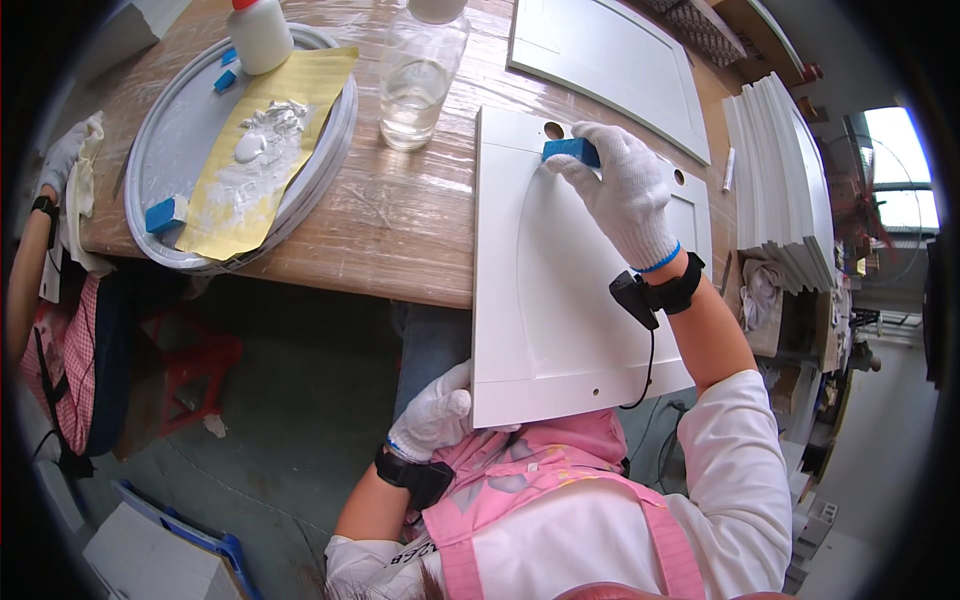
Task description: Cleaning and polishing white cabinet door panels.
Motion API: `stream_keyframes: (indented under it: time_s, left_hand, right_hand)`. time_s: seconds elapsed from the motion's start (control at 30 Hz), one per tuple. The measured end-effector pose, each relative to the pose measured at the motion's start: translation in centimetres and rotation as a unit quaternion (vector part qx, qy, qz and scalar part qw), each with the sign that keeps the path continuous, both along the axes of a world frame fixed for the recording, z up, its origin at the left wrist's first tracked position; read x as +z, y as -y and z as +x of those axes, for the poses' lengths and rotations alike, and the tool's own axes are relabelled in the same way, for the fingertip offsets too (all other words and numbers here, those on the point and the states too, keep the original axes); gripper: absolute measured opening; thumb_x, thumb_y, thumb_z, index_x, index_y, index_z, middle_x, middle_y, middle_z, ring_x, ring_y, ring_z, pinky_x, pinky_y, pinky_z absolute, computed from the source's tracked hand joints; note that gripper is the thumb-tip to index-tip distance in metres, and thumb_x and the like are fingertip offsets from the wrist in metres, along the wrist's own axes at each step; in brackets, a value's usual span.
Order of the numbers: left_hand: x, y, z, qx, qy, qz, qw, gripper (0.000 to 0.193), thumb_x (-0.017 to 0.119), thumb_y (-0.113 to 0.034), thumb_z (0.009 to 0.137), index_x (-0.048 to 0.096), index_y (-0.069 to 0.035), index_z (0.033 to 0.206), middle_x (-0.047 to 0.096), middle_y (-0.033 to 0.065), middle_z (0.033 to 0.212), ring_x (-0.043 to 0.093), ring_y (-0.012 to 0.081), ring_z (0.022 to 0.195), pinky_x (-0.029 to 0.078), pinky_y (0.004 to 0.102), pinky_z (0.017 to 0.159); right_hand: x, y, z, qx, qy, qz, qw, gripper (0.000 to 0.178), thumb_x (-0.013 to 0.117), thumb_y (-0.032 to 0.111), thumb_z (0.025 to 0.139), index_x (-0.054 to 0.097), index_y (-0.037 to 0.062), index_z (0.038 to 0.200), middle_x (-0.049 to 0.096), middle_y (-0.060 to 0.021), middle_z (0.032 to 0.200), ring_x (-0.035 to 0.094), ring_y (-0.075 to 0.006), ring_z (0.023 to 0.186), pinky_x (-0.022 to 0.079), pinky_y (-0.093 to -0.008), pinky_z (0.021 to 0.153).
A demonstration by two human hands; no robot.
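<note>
A white cabinet door (575, 300) with a recessed centre lies in front of me, its near end jutting past the table edge toward my lap. My right hand (632, 195), in a white knit glove, is closed on a small blue sanding block (571, 151). The block rests at the door's far end, beside a round hole (553, 131). At the near left corner my left hand (432, 418), gloved too, grips the door's edge; some of its fingers are hidden under the door.
On the wrapped table (400, 235), a round grey lid (150, 140) holds yellow sandpaper (290, 150) with white paste, blue pieces and a white bottle (260, 40). A clear bottle (412, 100) stands nearby. Another door (610, 60) lies beyond; stacked panels (785, 180) stand right. A co-worker's gloved hand (70, 155) is far left.
</note>
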State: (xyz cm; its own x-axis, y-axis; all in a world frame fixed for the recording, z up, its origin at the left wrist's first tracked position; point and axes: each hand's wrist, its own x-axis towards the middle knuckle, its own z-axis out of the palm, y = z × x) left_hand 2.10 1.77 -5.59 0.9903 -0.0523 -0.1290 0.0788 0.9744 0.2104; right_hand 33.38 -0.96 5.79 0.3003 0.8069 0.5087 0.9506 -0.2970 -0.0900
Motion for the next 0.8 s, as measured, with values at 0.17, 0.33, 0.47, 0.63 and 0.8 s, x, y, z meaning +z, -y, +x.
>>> stream_keyframes:
  time_s: [0.17,0.33,0.47,0.63,0.8]
  left_hand:
    - [-0.04,0.00,-0.02,0.000,-0.004,-0.002,1.000,0.089,0.077,-0.043,0.085,0.033,0.003,0.148,0.058,0.0200,0.130,0.067,0.0329,0.105,0.057,0.0480,0.084]
    - [-0.44,0.03,-0.16,-0.006,0.006,-0.006,1.000,0.089,0.076,-0.042,0.085,0.033,0.003,0.149,0.058,0.0201,0.131,0.067,0.0333,0.106,0.057,0.0492,0.085]
    - [-0.01,0.06,0.02,0.000,-0.007,-0.008,1.000,0.089,0.076,-0.042,0.086,0.033,0.003,0.149,0.058,0.0200,0.131,0.067,0.0333,0.107,0.057,0.0501,0.085]
    - [0.15,0.01,0.04,0.001,0.000,0.002,1.000,0.089,0.076,-0.044,0.085,0.034,0.003,0.148,0.059,0.0198,0.130,0.067,0.0331,0.105,0.057,0.0484,0.084]
    - [-0.33,-0.40,0.00,-0.028,0.036,-0.013,0.999,0.096,0.077,-0.043,0.086,0.026,0.005,0.152,0.054,0.0171,0.138,0.062,0.0269,0.118,0.054,0.0389,0.096]
  right_hand:
    - [0.23,-0.07,-0.26,0.012,-0.017,0.003,1.000,0.036,0.082,0.031,0.081,0.065,0.0065,0.102,0.069,-0.0115,0.090,0.067,-0.0279,0.079,0.054,-0.0373,0.070]
    - [0.23,-0.01,-0.06,0.002,-0.013,-0.001,1.000,0.036,0.082,0.031,0.081,0.065,0.0065,0.102,0.069,-0.0115,0.090,0.067,-0.0277,0.079,0.054,-0.0369,0.070]
    - [0.49,-0.06,-0.51,0.010,-0.038,-0.010,0.999,0.037,0.082,0.031,0.081,0.064,0.0063,0.102,0.068,-0.0119,0.090,0.067,-0.0282,0.078,0.053,-0.0371,0.070]
    - [0.31,0.02,0.09,0.000,-0.004,-0.008,1.000,0.037,0.082,0.032,0.081,0.065,0.0065,0.103,0.069,-0.0119,0.091,0.067,-0.0282,0.079,0.054,-0.0364,0.071]
    - [0.39,0.15,-0.09,0.010,-0.026,-0.008,1.000,0.037,0.082,0.031,0.081,0.065,0.0064,0.103,0.069,-0.0117,0.090,0.067,-0.0283,0.079,0.054,-0.0362,0.071]
